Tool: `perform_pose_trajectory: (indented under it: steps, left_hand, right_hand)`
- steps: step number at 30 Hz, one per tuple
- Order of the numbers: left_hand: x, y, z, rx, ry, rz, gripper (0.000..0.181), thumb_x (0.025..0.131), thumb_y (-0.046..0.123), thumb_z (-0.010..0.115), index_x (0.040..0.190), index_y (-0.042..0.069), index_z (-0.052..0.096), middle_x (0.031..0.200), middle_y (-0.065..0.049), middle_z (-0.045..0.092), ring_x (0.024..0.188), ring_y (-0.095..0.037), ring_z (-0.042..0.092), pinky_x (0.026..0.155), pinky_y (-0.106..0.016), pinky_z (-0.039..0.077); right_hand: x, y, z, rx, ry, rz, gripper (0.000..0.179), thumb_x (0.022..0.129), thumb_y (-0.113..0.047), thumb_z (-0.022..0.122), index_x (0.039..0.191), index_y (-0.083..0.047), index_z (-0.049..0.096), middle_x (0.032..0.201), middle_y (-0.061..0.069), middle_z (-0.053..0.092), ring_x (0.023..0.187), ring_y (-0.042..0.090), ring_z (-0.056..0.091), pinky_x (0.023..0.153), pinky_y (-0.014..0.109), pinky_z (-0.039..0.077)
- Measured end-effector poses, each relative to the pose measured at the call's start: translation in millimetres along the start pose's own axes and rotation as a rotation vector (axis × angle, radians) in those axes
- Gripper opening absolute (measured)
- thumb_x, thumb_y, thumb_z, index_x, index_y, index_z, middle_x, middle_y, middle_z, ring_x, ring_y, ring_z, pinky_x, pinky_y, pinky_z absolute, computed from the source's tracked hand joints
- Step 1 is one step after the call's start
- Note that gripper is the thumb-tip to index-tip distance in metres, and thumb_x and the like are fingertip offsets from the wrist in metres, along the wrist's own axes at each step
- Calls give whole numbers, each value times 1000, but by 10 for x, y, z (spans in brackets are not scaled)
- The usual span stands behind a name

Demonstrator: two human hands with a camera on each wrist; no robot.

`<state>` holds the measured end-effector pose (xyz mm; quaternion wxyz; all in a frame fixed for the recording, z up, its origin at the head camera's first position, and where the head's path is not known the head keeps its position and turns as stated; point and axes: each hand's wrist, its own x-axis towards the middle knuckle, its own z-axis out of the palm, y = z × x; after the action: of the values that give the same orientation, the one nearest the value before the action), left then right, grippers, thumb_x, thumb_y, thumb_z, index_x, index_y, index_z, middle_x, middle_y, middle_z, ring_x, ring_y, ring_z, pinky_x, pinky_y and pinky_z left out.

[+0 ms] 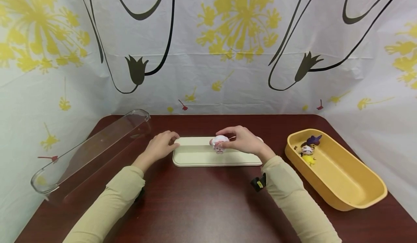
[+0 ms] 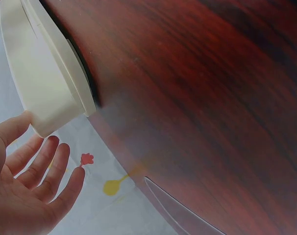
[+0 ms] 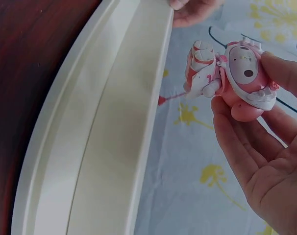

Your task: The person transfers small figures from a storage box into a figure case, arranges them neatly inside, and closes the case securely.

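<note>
My right hand [image 1: 241, 139] holds a small pink-and-white figurine [image 3: 241, 78] by its head, between thumb and fingers. In the head view the figurine appears over the middle of a long cream stepped stand [image 1: 192, 158]. Its white face and hood point toward the right wrist camera, with its feet to the left. My left hand [image 1: 161, 145] is at the stand's left end. There the thumb [image 2: 16, 126] touches the corner, while the other fingers [image 2: 55, 171] spread loosely past it.
A yellow tray [image 1: 345, 177] on the right holds several small figures, among them a purple one [image 1: 314, 140] and a yellow one [image 1: 308, 159]. On the left lies a long clear plastic cover [image 1: 97, 145]. Patterned curtains [image 1: 182, 65] enclose the dark red table [image 1: 202, 206].
</note>
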<state>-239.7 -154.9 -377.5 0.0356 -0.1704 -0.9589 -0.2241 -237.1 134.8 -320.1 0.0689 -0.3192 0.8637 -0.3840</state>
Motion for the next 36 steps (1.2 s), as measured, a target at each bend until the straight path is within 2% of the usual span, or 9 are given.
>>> perform_pose_trajectory:
  steps: [6, 15, 21, 27, 36]
  left_hand:
    - [2, -7, 3, 4, 1, -2, 25, 83, 23, 62, 103, 9, 60, 91, -3, 56, 85, -20, 54, 69, -38, 44]
    - [-2, 0, 12, 10, 7, -7, 25, 83, 23, 63, 103, 10, 60, 90, -3, 56, 84, -19, 54, 68, -38, 44]
    - [-4, 12, 10, 11, 10, -12, 24, 82, 23, 63, 103, 9, 60, 90, -3, 56, 84, -19, 54, 69, -38, 44]
    - [1, 12, 9, 19, 14, -12, 24, 82, 22, 63, 103, 9, 60, 90, -3, 56, 84, -19, 54, 69, -38, 44]
    - [8, -6, 11, 23, 16, -6, 23, 82, 23, 63, 102, 10, 61, 89, -2, 56, 83, -19, 54, 67, -38, 44]
  right_hand:
    - [88, -5, 137, 50, -23, -29, 33, 75, -13, 70, 105, -4, 63, 92, 2, 62, 82, 17, 60, 73, 30, 47]
    - [172, 5, 325, 63, -51, -47, 33, 76, -12, 69, 106, -2, 62, 95, 0, 61, 83, 16, 57, 75, 29, 45]
    - [237, 29, 445, 70, -37, -56, 33, 76, -13, 70, 106, -1, 62, 95, 2, 62, 83, 13, 58, 75, 27, 45]
    - [269, -35, 542, 75, -17, -86, 33, 76, -10, 69, 106, 2, 61, 95, 7, 62, 83, 19, 58, 76, 31, 45]
    - [331, 36, 703, 84, 9, -99, 32, 75, -10, 70, 104, 1, 62, 94, 5, 57, 83, 16, 57, 74, 23, 45]
